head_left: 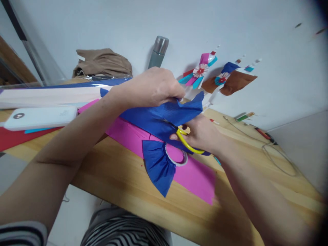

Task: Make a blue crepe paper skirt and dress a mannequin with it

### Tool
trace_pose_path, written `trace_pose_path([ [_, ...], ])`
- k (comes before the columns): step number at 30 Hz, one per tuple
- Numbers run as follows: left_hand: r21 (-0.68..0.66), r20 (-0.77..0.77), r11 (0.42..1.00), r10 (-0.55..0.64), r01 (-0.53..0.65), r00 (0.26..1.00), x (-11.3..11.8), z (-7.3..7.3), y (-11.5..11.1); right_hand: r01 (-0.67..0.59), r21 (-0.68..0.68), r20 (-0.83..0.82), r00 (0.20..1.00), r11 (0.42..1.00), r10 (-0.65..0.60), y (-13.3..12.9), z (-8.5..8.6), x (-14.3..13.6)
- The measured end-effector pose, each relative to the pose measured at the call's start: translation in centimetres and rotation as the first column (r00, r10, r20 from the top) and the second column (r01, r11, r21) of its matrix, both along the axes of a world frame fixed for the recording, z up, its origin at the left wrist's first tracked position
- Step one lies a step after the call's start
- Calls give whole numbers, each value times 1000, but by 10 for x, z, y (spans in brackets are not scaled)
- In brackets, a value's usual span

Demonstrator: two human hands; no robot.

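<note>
My left hand (164, 87) is closed on the upper edge of a blue paper sheet (143, 118), lifting part of it. In my right hand (201, 133) are yellow-handled scissors (188, 145), their dark blades at the blue sheet and partly hidden by it. Below lies a pleated blue paper fan (157, 167), touching a white ring (180, 162) that looks like a tape roll. Both rest partly on a pink paper sheet (200, 181) on the wooden table (115, 174).
A white device (42, 118) lies on coloured papers at the left. Behind are brown cloth (102, 63) and a grey bottle (159, 53). Paper flower decorations (201, 70) stand against the wall. A cable (279, 164) and a red-and-black tool (265, 135) lie at the right.
</note>
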State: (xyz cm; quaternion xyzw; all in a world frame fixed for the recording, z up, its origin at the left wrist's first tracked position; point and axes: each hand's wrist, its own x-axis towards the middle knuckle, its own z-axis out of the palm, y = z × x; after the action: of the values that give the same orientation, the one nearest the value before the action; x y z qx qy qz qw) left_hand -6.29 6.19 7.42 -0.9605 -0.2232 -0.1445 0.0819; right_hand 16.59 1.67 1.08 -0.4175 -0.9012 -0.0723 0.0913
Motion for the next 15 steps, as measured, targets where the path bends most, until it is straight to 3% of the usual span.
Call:
trace_pose_path([
  [15, -119, 81, 992, -25, 34, 996, -3, 5, 1, 29, 64, -15, 1000, 998, -28, 3, 4, -8],
])
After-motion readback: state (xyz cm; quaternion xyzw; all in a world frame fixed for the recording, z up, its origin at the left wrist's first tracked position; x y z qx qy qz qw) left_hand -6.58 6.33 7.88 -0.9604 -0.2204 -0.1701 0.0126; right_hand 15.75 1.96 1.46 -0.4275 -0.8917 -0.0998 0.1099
